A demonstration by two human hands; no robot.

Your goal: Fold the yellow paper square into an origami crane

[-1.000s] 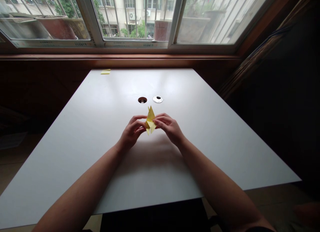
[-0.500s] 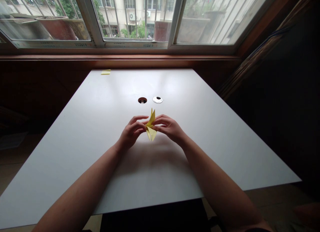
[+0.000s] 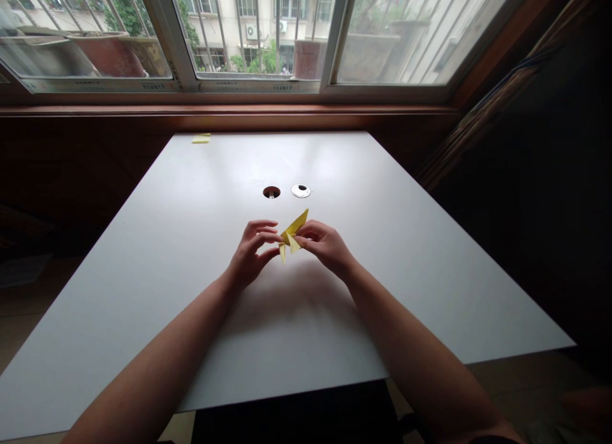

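Observation:
A piece of folded yellow paper (image 3: 294, 226), like an origami figure with pointed flaps, is held between both hands above the middle of the desk. My right hand (image 3: 322, 241) pinches its right side between thumb and fingers. On the left edge, the thumb and index finger of my left hand (image 3: 251, 249) close on the paper, while the other fingers stay raised and spread. One long flap points up and right; two smaller points hang downward. Fingers cover part of the folds.
The white desk (image 3: 153, 272) has a round cable hole (image 3: 271, 192) with a silver cover ring (image 3: 301, 191) beside it. A yellow paper slip (image 3: 201, 138) lies at the far left edge. Beyond stands a barred window (image 3: 258, 32); a dark curtain (image 3: 497, 93) hangs at right.
The folded paper has turned in my fingers: its upper points now lean right as one flap, and the lower flaps have swung apart. My left thumb and index finger have shifted slightly along it.

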